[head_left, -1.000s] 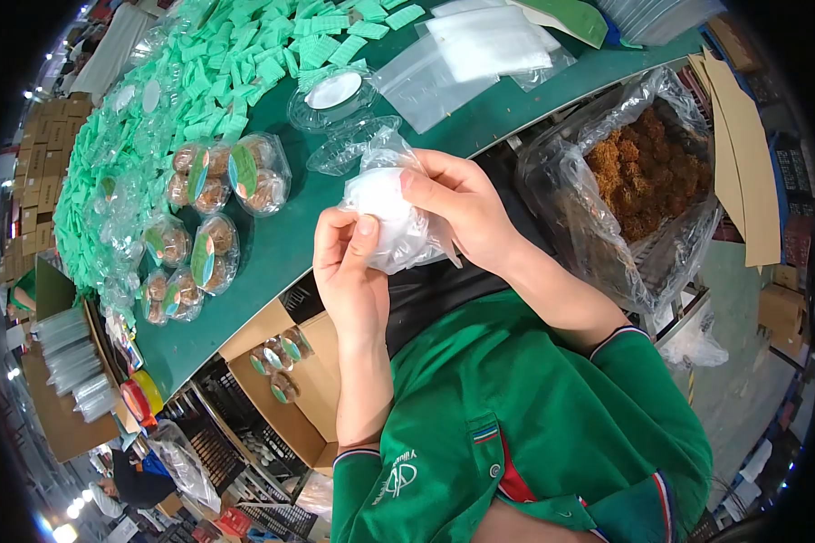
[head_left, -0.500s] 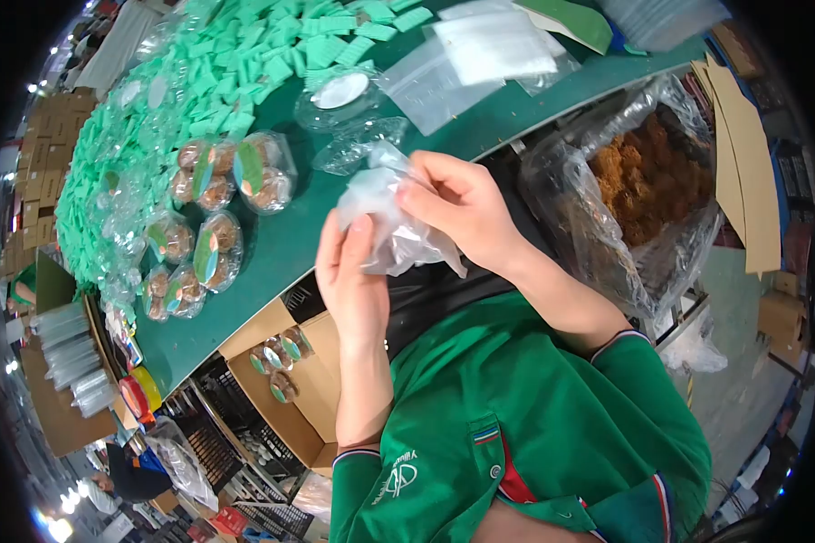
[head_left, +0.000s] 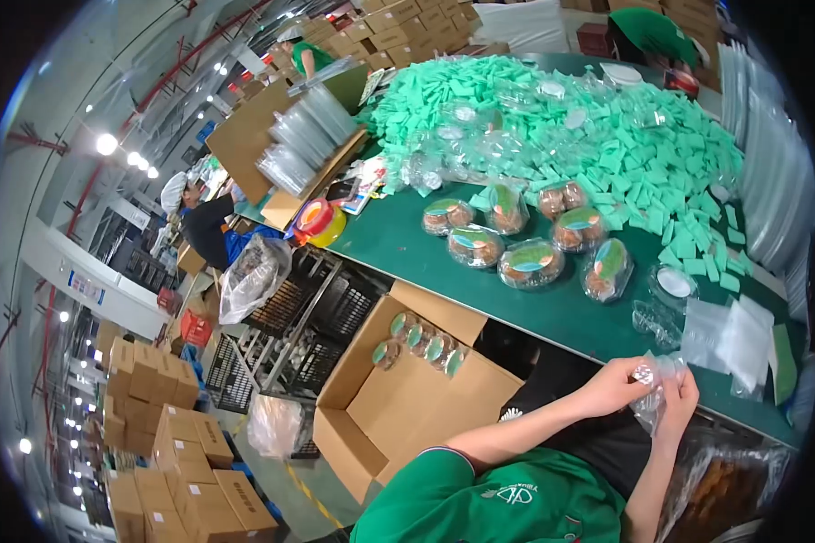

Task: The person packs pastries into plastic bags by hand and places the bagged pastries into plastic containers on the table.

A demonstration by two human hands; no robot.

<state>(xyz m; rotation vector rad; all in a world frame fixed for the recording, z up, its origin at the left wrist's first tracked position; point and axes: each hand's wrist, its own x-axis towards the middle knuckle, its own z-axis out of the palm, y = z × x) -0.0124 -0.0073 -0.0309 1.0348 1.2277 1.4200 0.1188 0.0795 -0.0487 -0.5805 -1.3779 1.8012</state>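
- Bag (head_left: 647, 407): thin, see-through and crumpled, up between both hands by the near edge of the table (head_left: 389, 242). Contents too small to make out. Best handled by the edges, with little pressure on the middle, to spare the film from splitting.
- Left hand (head_left: 614, 387): thumb and fingertips pinching the bag from one side. Pinch lightly, just enough to stop slipping.
- Right hand (head_left: 679, 404): bent fingers pinching the bag from the opposite side; exact thumb placement impossible to tell. Pull gently and evenly against the left hand, with no sharp tug.
- Just beyond the hands: clear shell (head_left: 656, 324), then white disc (head_left: 675, 281). Mind the elbows and knuckles here; light plastic likely to skid at a brush.
- Beside these: flat bags (head_left: 704, 337) and white sheets (head_left: 750, 339), partly overlapping. Lift one layer at a time, given a likely tendency to cling.
- Farther along: seven labelled packs of brown balls, nearest one (head_left: 608, 271) tilted. Leave space around these while working.
- Behind the packs: heap of green pads (head_left: 688, 163), some loose near the white disc. Watch for strays against the film.
- Below the table edge: open carton (head_left: 426, 398) with a few packs inside, grouped at one end.
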